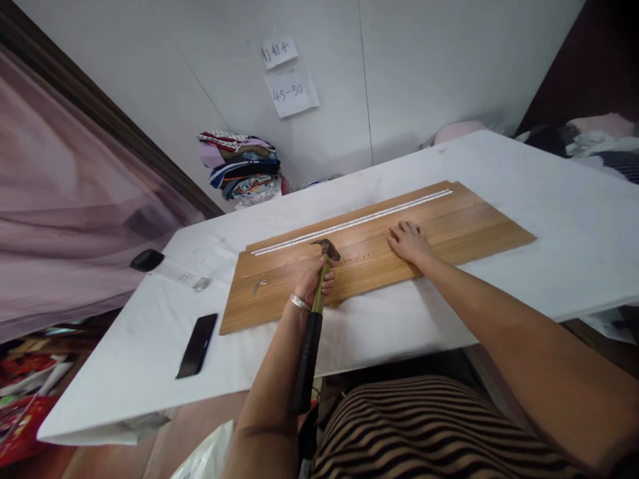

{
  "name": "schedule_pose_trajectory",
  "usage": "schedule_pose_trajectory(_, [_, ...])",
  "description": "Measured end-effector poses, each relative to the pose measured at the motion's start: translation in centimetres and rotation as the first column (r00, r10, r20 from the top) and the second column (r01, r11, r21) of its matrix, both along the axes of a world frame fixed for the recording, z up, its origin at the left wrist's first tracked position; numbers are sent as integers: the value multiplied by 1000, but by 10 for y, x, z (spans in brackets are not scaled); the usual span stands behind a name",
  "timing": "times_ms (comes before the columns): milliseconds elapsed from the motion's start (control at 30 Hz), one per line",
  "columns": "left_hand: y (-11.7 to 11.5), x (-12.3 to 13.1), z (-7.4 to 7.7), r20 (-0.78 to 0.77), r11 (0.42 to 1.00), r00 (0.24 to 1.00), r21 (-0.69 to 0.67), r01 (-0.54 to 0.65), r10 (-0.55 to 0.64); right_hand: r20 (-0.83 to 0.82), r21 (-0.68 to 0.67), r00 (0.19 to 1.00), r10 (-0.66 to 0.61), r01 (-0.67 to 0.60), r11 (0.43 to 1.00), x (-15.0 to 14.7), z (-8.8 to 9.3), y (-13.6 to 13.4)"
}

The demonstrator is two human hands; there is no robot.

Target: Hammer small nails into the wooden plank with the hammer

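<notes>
My left hand [309,281] is wrapped round the upper handle of a claw hammer [310,346], just below its rusty metal head. The black grip of the hammer points back toward my body. Beneath it lies a wooden board [479,223], flat on the white-covered table. A short row of small nails or holes [363,256] runs along the board to the right of the hammer head; which they are, I cannot tell. My right hand [410,242] rests on the board with fingers spread, holding nothing. A few loose nails [259,286] lie left of my left hand.
Two white strips [354,221] run lengthwise along the board. A black phone [198,346] lies on the white table [564,219], with a black object [146,260] and a clear packet [184,276] farther left. Folded clothes [244,166] are stacked by the wall.
</notes>
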State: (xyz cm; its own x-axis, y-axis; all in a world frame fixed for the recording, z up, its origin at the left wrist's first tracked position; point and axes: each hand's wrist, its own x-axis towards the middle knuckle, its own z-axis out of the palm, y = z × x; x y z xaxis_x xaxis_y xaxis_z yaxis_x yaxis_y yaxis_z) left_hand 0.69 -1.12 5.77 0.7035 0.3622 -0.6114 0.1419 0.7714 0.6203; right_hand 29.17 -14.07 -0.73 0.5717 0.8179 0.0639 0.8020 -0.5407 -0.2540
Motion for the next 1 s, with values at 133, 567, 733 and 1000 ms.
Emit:
schedule_pose_trajectory(133, [-1,2,-7,-7,1000,1000,-4,-12,12,4,1,1000,-4,4,1000,-1,1,0])
schedule_pose_trajectory(567, [-1,2,0,-16,999,1000,-54,-7,6,-13,-2,1000,-13,13,1000,-6,8,-2])
schedule_pose_trajectory(733, [-2,2,1,-13,999,1000,-51,-18,18,-12,2,1000,-11,11,1000,-5,7,-2])
schedule_pose_trajectory(1000, [2,-1,0,36,999,999,-47,11,-9,13,27,1000,1,-1,1000,-1,-1,-1])
